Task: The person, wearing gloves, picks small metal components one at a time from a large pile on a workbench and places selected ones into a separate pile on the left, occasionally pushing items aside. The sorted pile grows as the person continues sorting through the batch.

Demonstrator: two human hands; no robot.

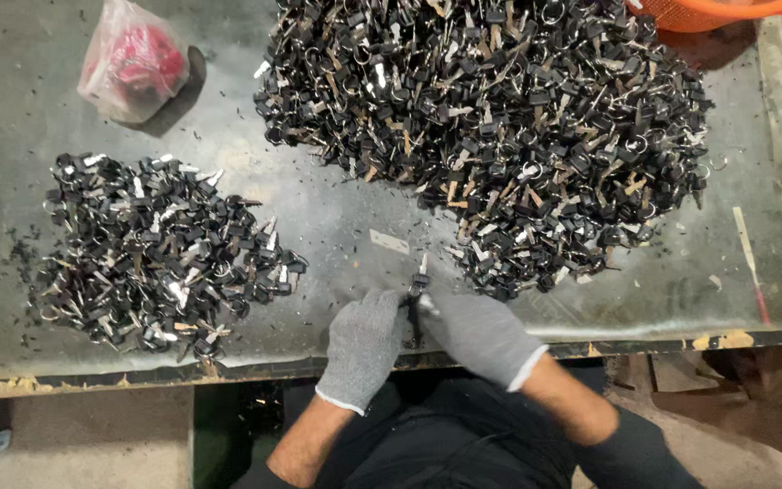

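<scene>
Both hands, left hand (pixel 364 342) and right hand (pixel 479 333), wear grey knitted cloth gloves. The keys (pixel 491 118) combine black matt plastic heads with bright metal blades. The table (pixel 319 217) surface is dull, scuffed sheet.

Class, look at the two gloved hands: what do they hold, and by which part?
Both hands, left hand and right hand, pinch one black-headed key by its black head; the metal blade points away, free.

Dim, flat overhead light, sharp at centre and murky at the edges.
The grey tabletop (pixel 337 217) shows a soft sheen across the middle of the frame, with short shadows beside the plastic bag (pixel 133 59) at upper left. The lower strip falls into near darkness. Fine detail in the big black heap (pixel 491 127) smears slightly.
</scene>
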